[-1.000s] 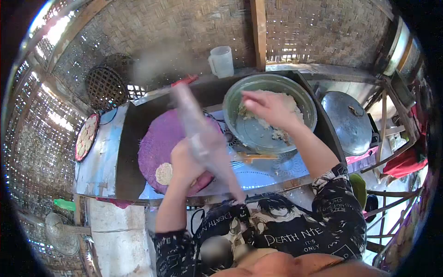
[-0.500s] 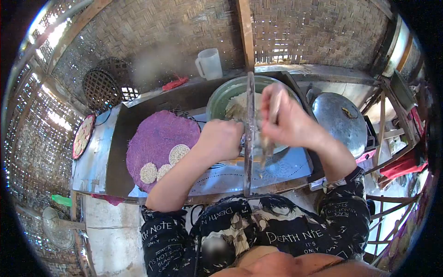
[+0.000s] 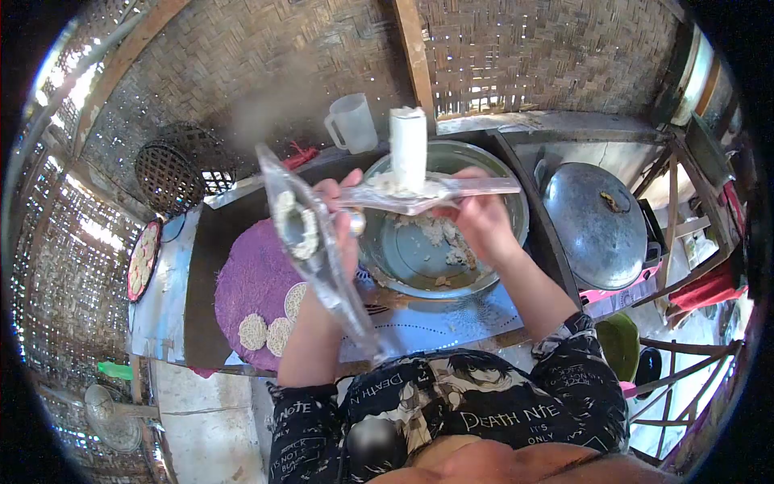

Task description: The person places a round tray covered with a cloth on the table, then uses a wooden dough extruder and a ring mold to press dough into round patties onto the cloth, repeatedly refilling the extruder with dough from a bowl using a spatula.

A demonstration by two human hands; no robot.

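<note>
Shirt point(image 3: 484, 387): "DEATH", "IT'S ONLY"
Left hand point(image 3: 347, 230): curled round press point(image 3: 409, 153)
Right hand point(image 3: 484, 219): gripping press over basin point(image 3: 407, 254)

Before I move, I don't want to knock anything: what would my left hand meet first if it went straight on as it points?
Likely the clear plastic jug, in line ahead of your left hand; whether it clears the dark box's far wall first is unclear.
</note>
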